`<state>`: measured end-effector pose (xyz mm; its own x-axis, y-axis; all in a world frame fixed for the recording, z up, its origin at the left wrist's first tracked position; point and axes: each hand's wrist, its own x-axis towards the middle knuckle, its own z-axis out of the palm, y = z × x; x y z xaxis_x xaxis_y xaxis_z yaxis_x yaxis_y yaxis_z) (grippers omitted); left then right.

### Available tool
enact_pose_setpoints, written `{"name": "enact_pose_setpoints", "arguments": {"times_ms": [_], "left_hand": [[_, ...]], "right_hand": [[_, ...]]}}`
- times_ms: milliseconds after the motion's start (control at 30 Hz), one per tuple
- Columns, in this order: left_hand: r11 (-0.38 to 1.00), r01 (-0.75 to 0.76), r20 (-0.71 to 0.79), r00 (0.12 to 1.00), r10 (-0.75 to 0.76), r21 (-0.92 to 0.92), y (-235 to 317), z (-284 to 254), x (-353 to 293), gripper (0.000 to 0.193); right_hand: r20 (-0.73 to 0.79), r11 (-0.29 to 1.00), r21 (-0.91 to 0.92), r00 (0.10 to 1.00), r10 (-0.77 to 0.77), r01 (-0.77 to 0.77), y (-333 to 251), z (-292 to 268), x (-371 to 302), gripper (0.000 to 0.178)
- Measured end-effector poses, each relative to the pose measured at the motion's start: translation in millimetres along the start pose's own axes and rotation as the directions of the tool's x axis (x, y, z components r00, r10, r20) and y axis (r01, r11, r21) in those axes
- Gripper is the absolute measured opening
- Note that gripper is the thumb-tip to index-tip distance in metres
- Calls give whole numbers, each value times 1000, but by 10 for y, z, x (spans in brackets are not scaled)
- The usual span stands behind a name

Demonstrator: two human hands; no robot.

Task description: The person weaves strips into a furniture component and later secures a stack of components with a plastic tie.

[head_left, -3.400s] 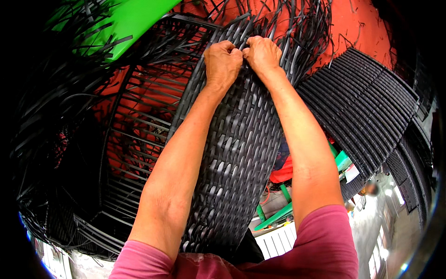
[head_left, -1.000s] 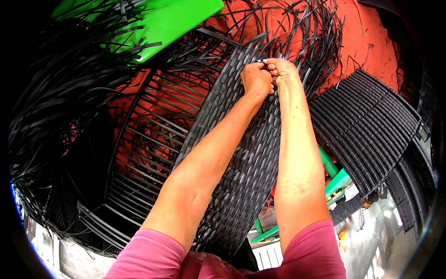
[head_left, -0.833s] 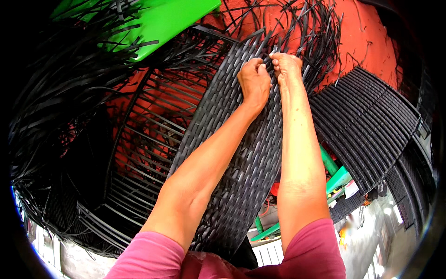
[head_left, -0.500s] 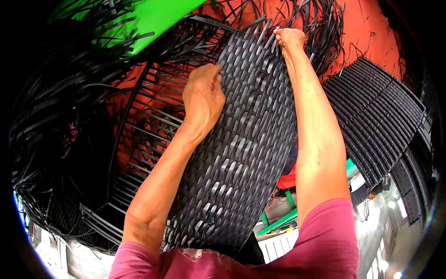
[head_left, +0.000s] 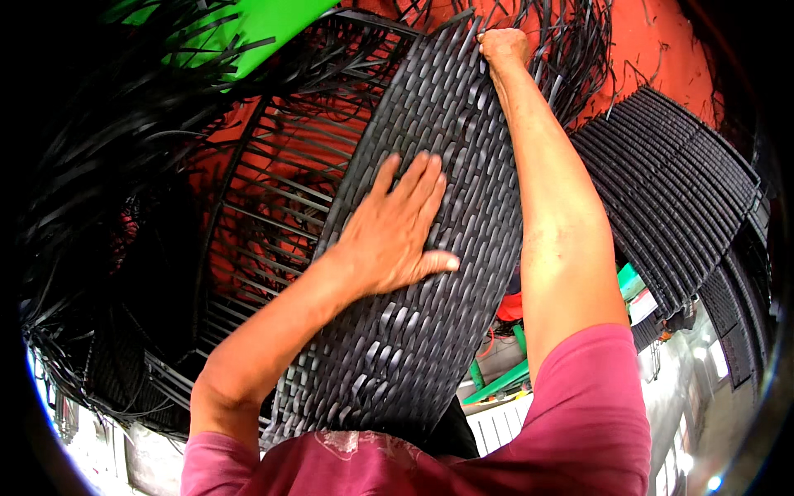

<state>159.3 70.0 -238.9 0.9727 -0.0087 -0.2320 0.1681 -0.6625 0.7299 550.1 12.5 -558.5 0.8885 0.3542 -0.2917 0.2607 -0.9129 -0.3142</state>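
Observation:
A long panel [head_left: 418, 331] woven from glossy dark grey and black flat strips slants up the middle, its near end against my shirt. My left hand [head_left: 401, 223] lies palm down on the weave, fingers stretched and thumb spread toward the right. At the panel's far right corner my right hand [head_left: 504, 48] is closed on the edge, that arm straight out. The fingertips there are partly hidden, so whether a loose strip is also in them cannot be seen. Loose strip ends stick out past the far edge.
Left of the panel stands a black slatted frame [head_left: 281, 198]. A big bundle of loose black strips [head_left: 91, 182] fills the far left. Another ribbed black panel [head_left: 670, 190] stands at the right. Orange-red [head_left: 662, 50] and green [head_left: 256, 33] surfaces lie behind.
My left hand has come from the panel's left edge onto its middle and flattened out. My right hand and the panel's far end have shifted slightly farther away and left.

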Motion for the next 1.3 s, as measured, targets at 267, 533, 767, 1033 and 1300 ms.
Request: {"name": "enact_pose_setpoints", "arguments": {"times_ms": [267, 533, 767, 1033, 1300], "left_hand": [[995, 90, -103, 990, -94, -43, -83, -159, 38, 92], [961, 153, 14, 987, -160, 232, -438, 27, 358, 97], [962, 152, -16, 988, -153, 227, -422, 71, 339, 98], [955, 183, -69, 983, -172, 234, -413, 52, 448, 85], [964, 225, -169, 965, -200, 145, -470, 72, 538, 64]], "right_hand": [[116, 886, 373, 933, -340, 277, -1371, -1465, -1204, 53], [387, 743, -319, 797, -464, 588, -1075, -1363, -2412, 60], [221, 874, 55, 848, -482, 482, -842, -1567, -2558, 46], [417, 730, -191, 727, -545, 657, -1023, -1784, -2887, 33], [536, 536, -335, 625, -568, 775, -1112, -1777, -2802, 33]]}}
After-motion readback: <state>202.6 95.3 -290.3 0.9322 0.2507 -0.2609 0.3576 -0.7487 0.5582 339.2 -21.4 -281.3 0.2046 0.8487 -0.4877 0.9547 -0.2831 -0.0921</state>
